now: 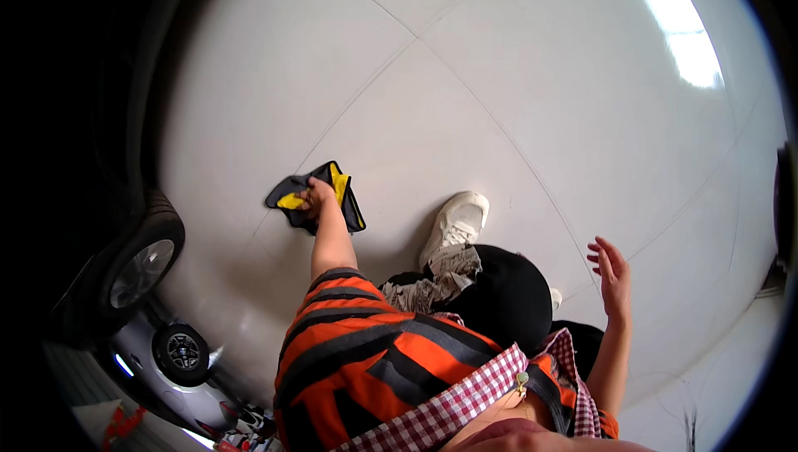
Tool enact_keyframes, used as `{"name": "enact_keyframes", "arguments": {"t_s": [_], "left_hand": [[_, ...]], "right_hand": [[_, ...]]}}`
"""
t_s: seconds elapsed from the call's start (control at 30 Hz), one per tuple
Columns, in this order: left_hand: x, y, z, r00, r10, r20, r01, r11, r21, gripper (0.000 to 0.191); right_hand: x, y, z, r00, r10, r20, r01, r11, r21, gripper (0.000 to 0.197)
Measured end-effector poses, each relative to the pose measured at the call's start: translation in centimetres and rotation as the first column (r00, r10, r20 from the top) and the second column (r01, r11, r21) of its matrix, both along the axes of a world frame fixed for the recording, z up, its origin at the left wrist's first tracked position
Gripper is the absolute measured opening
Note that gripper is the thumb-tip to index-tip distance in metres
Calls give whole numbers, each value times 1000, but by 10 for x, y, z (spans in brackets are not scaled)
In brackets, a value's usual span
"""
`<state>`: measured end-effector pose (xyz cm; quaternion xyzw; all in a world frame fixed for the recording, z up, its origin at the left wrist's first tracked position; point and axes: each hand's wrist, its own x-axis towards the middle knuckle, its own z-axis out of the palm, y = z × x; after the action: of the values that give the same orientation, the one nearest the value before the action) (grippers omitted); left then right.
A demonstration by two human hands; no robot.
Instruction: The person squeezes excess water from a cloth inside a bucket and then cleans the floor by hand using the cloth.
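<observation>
My left hand grips a bunched grey and yellow microfibre cloth with dark edging. The cloth hangs over or lies close to the pale tiled floor; which of the two I cannot tell. Part of the fingers is hidden in its folds. On the other side of my body, my right hand is held out with bent fingers apart and nothing in it. A white shoe on my foot stands on the floor tiles between the hands.
To the left is a dark car with a large wheel. Behind it at the lower left stands a silver car with its own wheel. A dark object cuts into the far right rim. Light reflects off the glossy floor at upper right.
</observation>
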<state>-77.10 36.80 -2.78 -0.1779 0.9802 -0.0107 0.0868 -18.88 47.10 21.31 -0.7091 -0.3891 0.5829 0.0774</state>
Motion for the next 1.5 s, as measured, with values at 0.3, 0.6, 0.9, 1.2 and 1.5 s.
{"name": "enact_keyframes", "arguments": {"t_s": [0.3,0.6,0.9,1.2,1.5], "left_hand": [[124,223,30,582,-804,-120,811,565,149,65],[317,334,38,-364,-899,-242,905,-403,134,72],[2,323,-16,465,-857,-224,883,466,50,64],[197,260,-22,169,-953,-252,984,177,-8,67],[444,158,50,-647,-733,210,192,110,975,70]], "right_hand": [[-5,-10,-8,999,-6,53,7,1000,-21,39],[10,-6,-17,999,-54,7,52,989,140,31],[25,-47,-10,992,-122,-29,125,980,156,31],[-4,-57,-19,990,111,84,-123,981,152,31],[17,13,-96,845,409,345,-478,867,143,33]]}}
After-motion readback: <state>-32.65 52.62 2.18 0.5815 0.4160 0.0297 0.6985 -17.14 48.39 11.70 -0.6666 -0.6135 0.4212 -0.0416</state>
